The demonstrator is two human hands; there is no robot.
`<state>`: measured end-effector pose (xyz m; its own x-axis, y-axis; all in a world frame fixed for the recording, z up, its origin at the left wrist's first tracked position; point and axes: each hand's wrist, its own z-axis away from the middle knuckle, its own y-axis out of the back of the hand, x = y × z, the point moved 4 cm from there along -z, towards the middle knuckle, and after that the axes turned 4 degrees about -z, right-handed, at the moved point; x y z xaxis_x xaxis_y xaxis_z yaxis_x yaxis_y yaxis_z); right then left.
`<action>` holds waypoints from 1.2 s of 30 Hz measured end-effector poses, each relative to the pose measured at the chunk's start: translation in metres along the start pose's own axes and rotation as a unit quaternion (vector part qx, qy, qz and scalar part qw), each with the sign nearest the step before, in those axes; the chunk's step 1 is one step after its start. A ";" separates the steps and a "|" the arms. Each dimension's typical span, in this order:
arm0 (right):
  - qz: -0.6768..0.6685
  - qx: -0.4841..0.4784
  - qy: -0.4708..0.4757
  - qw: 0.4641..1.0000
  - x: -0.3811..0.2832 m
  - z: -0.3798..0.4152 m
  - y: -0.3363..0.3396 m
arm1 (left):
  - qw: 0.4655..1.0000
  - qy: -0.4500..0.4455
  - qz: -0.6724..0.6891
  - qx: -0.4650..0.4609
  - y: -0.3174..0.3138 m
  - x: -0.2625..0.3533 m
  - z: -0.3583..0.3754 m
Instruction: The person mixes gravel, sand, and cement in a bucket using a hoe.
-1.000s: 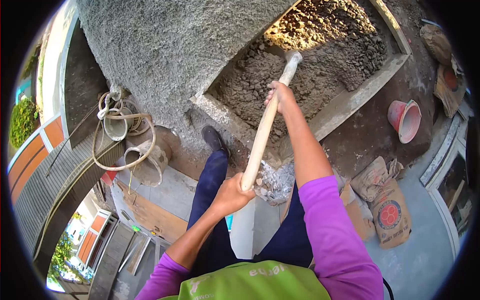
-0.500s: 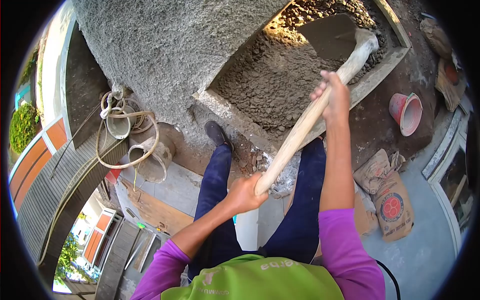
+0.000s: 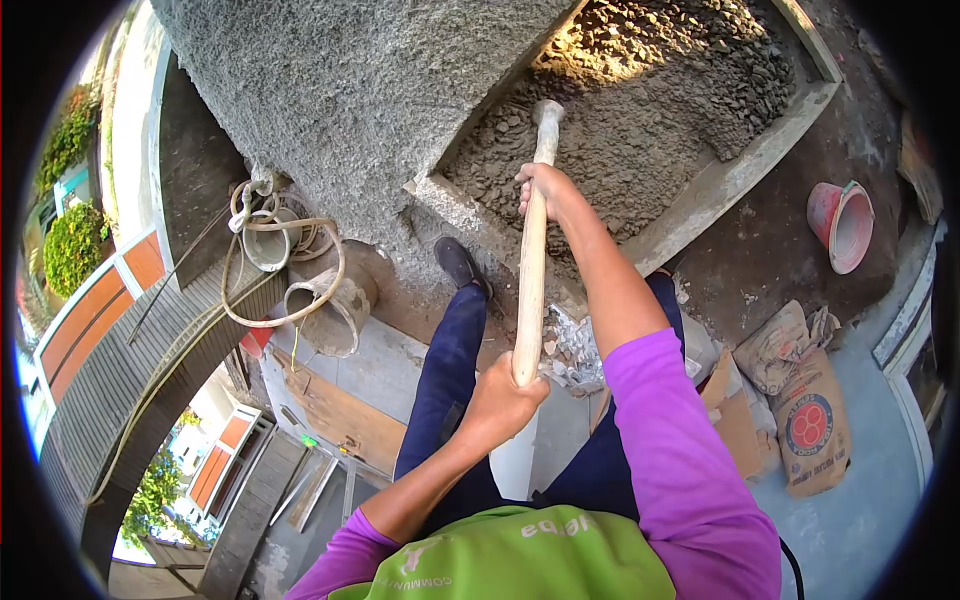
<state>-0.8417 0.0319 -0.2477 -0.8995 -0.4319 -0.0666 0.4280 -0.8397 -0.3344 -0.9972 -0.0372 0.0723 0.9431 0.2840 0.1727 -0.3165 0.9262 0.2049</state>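
Observation:
A hoe with a pale wooden handle (image 3: 532,285) stretches away from me over the near rim of a mixing box (image 3: 690,225). My left hand (image 3: 498,402) is wrapped round the handle's butt end, low in front of my body. Farther up, near the head, my right hand (image 3: 546,190) grips the same handle. The hoe's head (image 3: 548,110) is down at the wet grey concrete mix (image 3: 630,165), its blade hidden. Gravelly, drier material lies at the far side of the box, partly in sunlight.
A big heap of grey sand (image 3: 340,90) borders the box on the left. Mortar-crusted buckets (image 3: 335,310) and a coiled hose (image 3: 285,315) stand left of my foot. To the right are a red bucket (image 3: 840,228) and cement bags (image 3: 812,425). Planks (image 3: 340,415) lie lower left.
The hoe has swung left and come toward me. Its blade, visible above the mix before, is now out of sight, and my right hand has moved left with the handle.

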 end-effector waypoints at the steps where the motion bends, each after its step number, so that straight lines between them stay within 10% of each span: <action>1: -0.006 -0.009 -0.011 1.000 0.002 0.007 0.004 | 1.000 0.002 -0.006 -0.003 -0.009 0.006 0.009; 7: -0.108 -0.030 -0.015 0.994 -0.006 0.105 0.035 | 0.997 -0.034 -0.069 -0.018 -0.025 0.016 0.088; 17: -0.160 0.099 0.196 0.962 0.028 0.248 -0.033 | 0.962 -0.242 -0.126 -0.015 0.052 -0.170 0.055; 23: -0.058 0.141 0.353 0.923 -0.148 0.285 0.047 | 0.931 -0.354 -0.078 -0.038 -0.026 -0.018 -0.003; 27: 0.006 0.154 0.282 0.947 -0.238 0.190 0.134 | 0.958 -0.282 -0.026 -0.045 -0.063 0.075 -0.033; 36: -0.106 0.136 0.059 0.983 0.004 0.024 0.145 | 0.982 -0.093 -0.120 -0.111 0.002 -0.013 -0.049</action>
<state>-0.7813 -0.0992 -0.2736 -0.9682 -0.2095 -0.1366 0.2227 -0.9707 -0.0897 -1.0057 -0.0265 0.0230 0.9462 0.0206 0.3228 -0.0388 0.9980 0.0501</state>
